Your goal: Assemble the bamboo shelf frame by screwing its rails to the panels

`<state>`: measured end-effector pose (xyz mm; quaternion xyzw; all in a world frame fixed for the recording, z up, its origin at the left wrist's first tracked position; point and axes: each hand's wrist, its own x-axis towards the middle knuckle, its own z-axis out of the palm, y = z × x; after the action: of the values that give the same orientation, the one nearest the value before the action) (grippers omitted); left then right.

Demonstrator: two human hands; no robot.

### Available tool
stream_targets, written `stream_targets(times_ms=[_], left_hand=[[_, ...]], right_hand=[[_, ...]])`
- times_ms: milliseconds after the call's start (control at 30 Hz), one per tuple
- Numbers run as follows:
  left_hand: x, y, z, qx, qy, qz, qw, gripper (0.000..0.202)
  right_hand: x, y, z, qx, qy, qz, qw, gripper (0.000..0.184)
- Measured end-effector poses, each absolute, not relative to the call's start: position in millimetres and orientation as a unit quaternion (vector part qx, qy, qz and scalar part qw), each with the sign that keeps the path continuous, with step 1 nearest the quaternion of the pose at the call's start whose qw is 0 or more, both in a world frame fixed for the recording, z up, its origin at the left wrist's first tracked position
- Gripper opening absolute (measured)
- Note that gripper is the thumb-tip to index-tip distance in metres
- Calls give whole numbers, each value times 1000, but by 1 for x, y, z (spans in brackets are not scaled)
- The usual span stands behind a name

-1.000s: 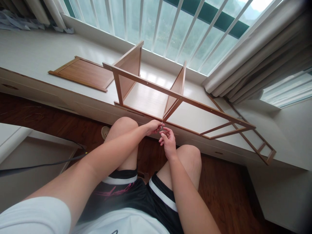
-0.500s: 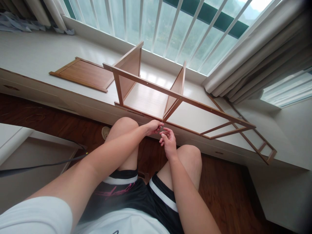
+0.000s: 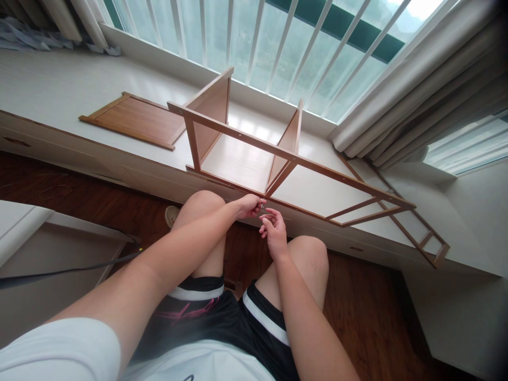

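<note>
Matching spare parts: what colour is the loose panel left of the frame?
The panel is warm brown wood grain, clearest in the head view.

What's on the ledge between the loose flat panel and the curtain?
In the head view, the part-built shelf frame stands between flat panel and curtain.

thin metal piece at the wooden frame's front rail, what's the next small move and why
Probably press the thin metal piece up against the front rail of the brown wooden shelf frame. The left hand pinches it right under the divider joint, and the right hand has its fingertips beside it, ready to steady it.
</note>
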<state>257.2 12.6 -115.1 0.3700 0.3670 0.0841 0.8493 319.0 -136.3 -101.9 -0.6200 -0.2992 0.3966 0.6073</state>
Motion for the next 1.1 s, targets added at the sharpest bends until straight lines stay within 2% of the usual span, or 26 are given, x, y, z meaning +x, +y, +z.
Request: stream_targets(times_ms=[333, 600, 733, 867, 1033, 1100], left_hand=[[257, 12, -113, 361, 377, 75, 850, 9], [256, 10, -111, 359, 381, 82, 848, 12], [256, 10, -111, 359, 381, 86, 848, 15], [257, 10, -112, 357, 383, 93, 847, 16], [257, 9, -111, 352, 385, 96, 848, 11], [257, 9, -112, 350, 385, 97, 848, 10]], right_hand=[[316, -141, -95, -686, -444, 297, 493, 47], [322, -140, -100, -716, -444, 270, 467, 51], [321, -141, -98, -739, -457, 255, 425, 53], [319, -142, -94, -740, -476, 232, 416, 61], [318, -143, -98, -771, -479, 247, 339, 68], [319, -143, -100, -775, -479, 243, 334, 72]])
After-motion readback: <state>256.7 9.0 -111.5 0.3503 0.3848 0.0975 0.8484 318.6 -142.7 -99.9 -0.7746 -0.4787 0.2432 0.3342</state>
